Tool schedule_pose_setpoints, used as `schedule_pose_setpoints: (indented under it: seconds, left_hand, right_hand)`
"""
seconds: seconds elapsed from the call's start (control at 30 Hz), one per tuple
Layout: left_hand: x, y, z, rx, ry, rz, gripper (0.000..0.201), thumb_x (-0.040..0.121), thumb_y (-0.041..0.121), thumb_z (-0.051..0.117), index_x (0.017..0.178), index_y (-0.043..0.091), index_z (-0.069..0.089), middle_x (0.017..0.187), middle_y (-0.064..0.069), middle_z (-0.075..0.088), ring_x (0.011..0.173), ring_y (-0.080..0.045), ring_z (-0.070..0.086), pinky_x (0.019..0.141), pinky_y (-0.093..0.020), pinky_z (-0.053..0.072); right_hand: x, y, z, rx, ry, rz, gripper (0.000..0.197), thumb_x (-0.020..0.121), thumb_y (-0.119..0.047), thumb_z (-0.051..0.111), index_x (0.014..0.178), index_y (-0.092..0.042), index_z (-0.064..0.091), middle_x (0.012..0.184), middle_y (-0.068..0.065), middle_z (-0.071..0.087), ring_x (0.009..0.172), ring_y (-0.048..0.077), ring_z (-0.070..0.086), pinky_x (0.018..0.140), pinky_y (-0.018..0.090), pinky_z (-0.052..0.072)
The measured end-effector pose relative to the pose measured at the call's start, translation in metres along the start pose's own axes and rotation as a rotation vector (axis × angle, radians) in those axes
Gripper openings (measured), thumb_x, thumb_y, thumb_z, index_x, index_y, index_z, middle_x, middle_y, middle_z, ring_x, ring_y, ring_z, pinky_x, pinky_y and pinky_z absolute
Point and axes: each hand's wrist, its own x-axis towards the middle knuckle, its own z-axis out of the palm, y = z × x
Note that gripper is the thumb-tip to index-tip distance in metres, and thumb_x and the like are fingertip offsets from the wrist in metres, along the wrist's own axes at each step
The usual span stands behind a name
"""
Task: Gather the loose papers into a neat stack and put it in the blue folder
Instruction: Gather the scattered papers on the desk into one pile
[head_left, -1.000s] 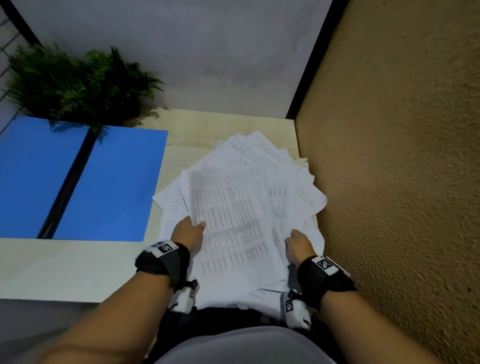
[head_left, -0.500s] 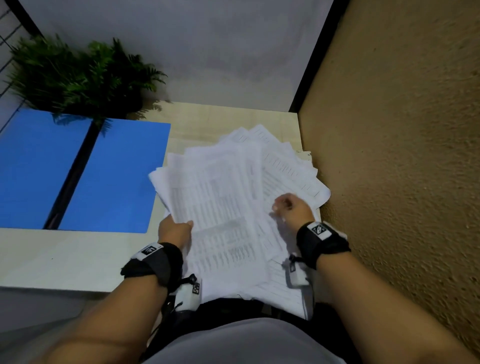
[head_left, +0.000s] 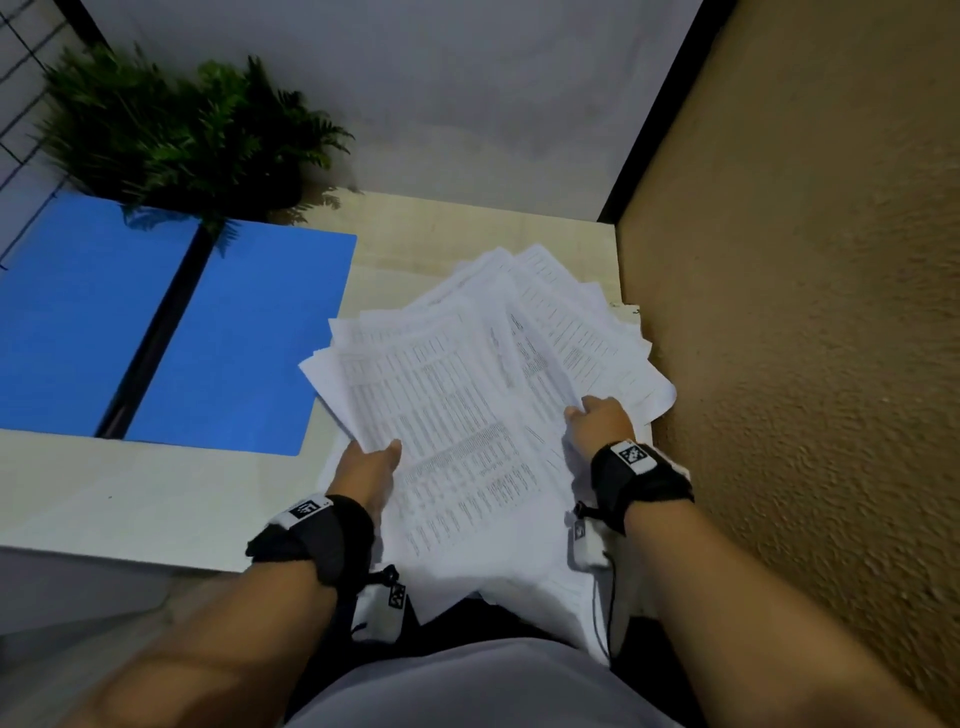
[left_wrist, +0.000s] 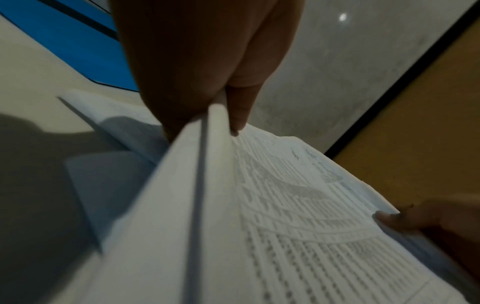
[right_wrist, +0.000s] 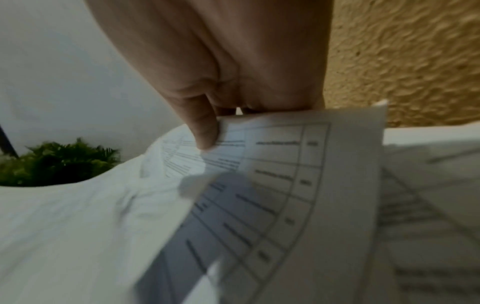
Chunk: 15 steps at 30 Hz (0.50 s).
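A fanned bundle of white printed papers (head_left: 467, 410) lies askew on the right of the light wooden desk (head_left: 156, 499). My left hand (head_left: 371, 462) grips its left edge, thumb on top (left_wrist: 237, 115), fingers hidden beneath. My right hand (head_left: 597, 421) pinches the right side of the upper sheets (right_wrist: 272, 164), thumb on top (right_wrist: 205, 131). More sheets (head_left: 613, 338) spread out behind the right hand, and some hang over the desk's near edge. The blue folder (head_left: 171, 332) lies spread flat on the desk's left, with a black spine down its middle.
A green fern (head_left: 171, 135) stands at the desk's back left, its fronds over the folder's far edge. A rough ochre wall (head_left: 805, 364) borders the desk's right side closely. A pale wall (head_left: 415, 93) rises behind. My lap (head_left: 467, 686) sits against the near edge.
Both hands went from lying on the spread sheets to gripping them. The bundle has lifted and shifted toward the left, and my right hand moved forward along the papers' right side.
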Motion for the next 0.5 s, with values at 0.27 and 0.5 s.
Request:
schedule_pose_setpoints:
  seconds: [0.27, 0.5]
  left_hand:
    - [-0.003, 0.003, 0.047, 0.036, -0.056, 0.108, 0.099, 0.083, 0.022, 0.075, 0.155, 0.030, 0.007, 0.151, 0.006, 0.034, 0.133, -0.020, 0.042, 0.112, -0.051, 0.036]
    - [-0.009, 0.014, 0.054, 0.084, -0.209, 0.170, 0.052, 0.087, 0.005, 0.069, 0.135, 0.018, 0.052, 0.126, -0.005, 0.066, 0.115, -0.025, 0.063, 0.095, -0.037, 0.051]
  right_hand:
    - [-0.036, 0.040, 0.010, 0.345, -0.280, -0.153, 0.049, 0.099, -0.017, 0.043, 0.146, -0.029, 0.031, 0.126, -0.009, 0.045, 0.115, 0.013, 0.045, 0.099, 0.026, 0.035]
    - [-0.013, 0.062, 0.014, 0.251, -0.040, -0.112, 0.030, 0.089, -0.002, 0.042, 0.060, -0.004, 0.049, 0.085, 0.017, 0.055, 0.071, 0.021, 0.051, 0.060, 0.022, 0.038]
